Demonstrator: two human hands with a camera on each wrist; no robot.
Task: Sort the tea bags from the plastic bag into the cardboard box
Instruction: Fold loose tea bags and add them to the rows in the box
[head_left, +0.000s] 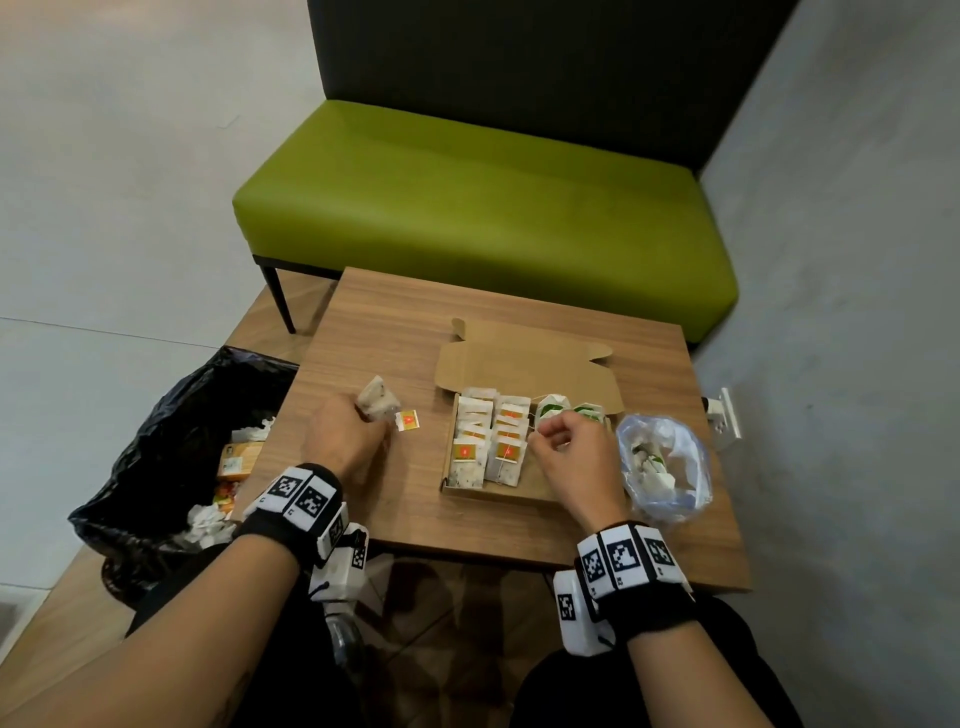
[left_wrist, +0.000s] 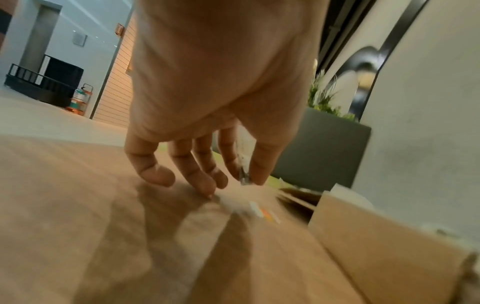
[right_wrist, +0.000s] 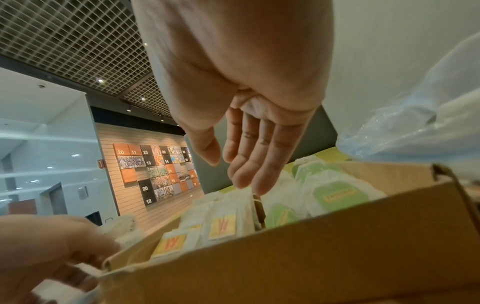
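Observation:
An open cardboard box (head_left: 496, 492) sits on the wooden table (head_left: 374, 322). Inside it stand rows of orange-tagged tea bags (head_left: 470, 449) on the left and green-tagged tea bags (head_left: 551, 410) at the back right. My left hand (head_left: 371, 423) is left of the box. In the left wrist view its thumb and forefinger pinch a white tea bag (left_wrist: 242, 160), and an orange tag (head_left: 408, 420) dangles beside it. My right hand (right_wrist: 226, 164) hovers over the box's right half with fingers extended and empty. The clear plastic bag (head_left: 665, 467), with more tea bags in it, lies right of the box.
A bin lined with a black bag (head_left: 171, 441) stands against the table's left edge, holding wrappers and paper. A green bench (head_left: 483, 208) is beyond the table's far edge. A grey wall with a white outlet (head_left: 724, 415) runs close along the right.

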